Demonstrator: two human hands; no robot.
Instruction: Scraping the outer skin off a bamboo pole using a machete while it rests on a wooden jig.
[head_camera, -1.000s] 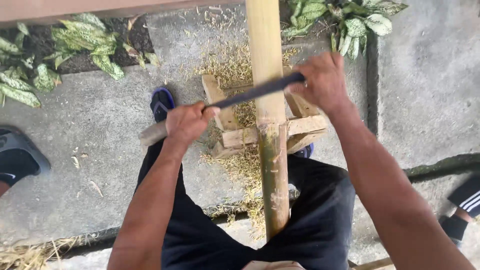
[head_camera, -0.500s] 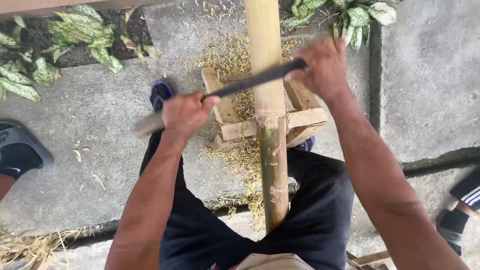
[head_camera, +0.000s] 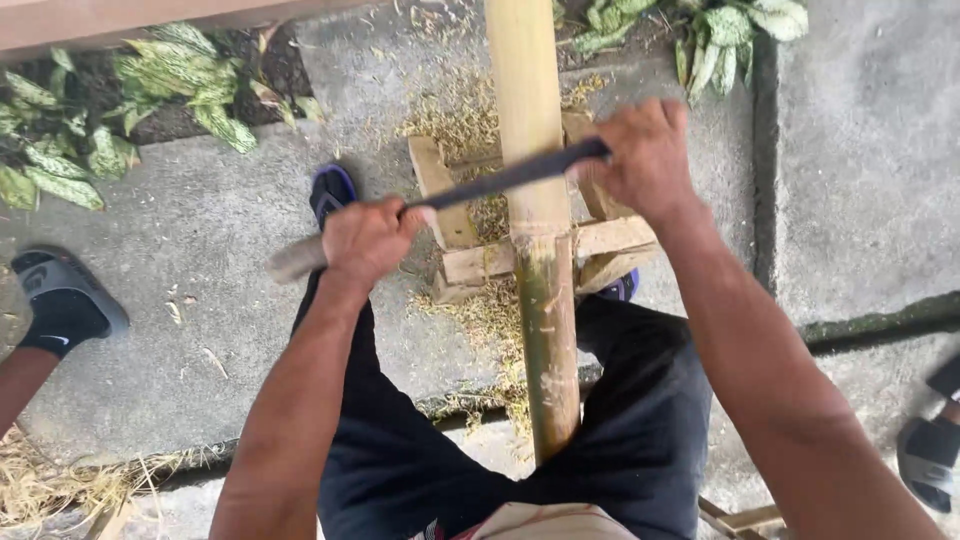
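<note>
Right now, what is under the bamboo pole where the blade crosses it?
Under the bamboo pole sits a rough wooden stand ringed by pale shavings on the concrete. Both hands, left hand and right hand, hold the blade. The stand's middle is hidden by the pole.

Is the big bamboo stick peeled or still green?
Partly peeled: the bamboo pole is pale yellow beyond the blade, still green nearer the person.

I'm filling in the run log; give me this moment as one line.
left hand: grips blade handle | right hand: grips blade's far end | blade: across bamboo pole | pole: on wooden stand | ground: shavings
</note>
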